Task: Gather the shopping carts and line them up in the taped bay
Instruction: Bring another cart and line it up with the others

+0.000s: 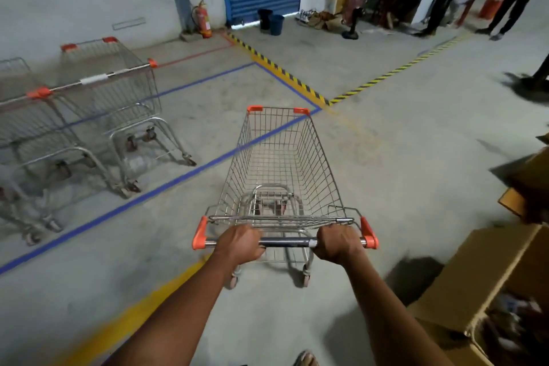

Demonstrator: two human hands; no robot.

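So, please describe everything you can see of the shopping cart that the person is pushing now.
The pushed cart is a silver wire-mesh basket on a metal frame, empty, with orange plastic caps at the front corners and at both ends of the handle bar. It stands upright on its wheels on the concrete floor, pointing away from the camera, its front end crossing the blue tape line. The left hand and right hand both grip the bar. It is apart from the parked carts on the left.
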